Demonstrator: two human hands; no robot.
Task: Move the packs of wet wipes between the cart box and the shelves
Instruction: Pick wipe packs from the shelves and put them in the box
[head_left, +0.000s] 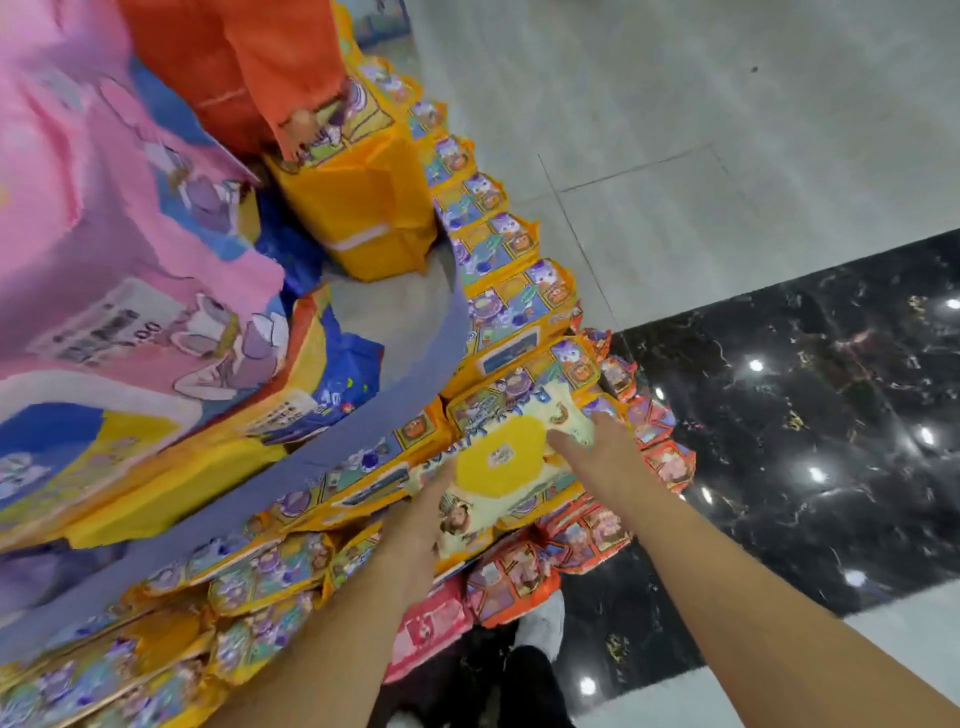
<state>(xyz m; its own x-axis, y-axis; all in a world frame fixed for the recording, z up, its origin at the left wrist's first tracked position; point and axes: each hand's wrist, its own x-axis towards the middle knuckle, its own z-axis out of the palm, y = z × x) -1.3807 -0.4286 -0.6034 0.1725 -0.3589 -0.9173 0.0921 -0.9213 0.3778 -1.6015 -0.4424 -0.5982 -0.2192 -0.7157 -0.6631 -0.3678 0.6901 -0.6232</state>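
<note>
Both hands are on it: the wet-wipe pack (501, 460), cream with a big yellow oval lid, sits just below the middle of the view, pressed against the front row of yellow packs (514, 291). The left hand (423, 519) grips its end at 7 o'clock and the right hand (597, 452) clamps the end at 2 o'clock, fingers curled over the corner, though blur hides exactly how far they wrap. I can't tell whether it is going in or coming out, but either way I'd say the job is a level carry: squeeze the two ends evenly, hold the lid face up, and slide the pack along the row so it does not snag a neighbour and tip one off the edge. Soft film, so expect it to sag in the middle if one hand lets go. As for the storage: the curved grey shelf lip (363, 431) runs from 8 o'clock up to 1 o'clock, with yellow packs lined along its front. Below, at 5 o'clock, a lower tier holds orange-red packs (587, 540). Up at 10 o'clock the upper shelf carries a big pink bag (104, 234) and a yellow bag (363, 208). The cart box is out of view.
</note>
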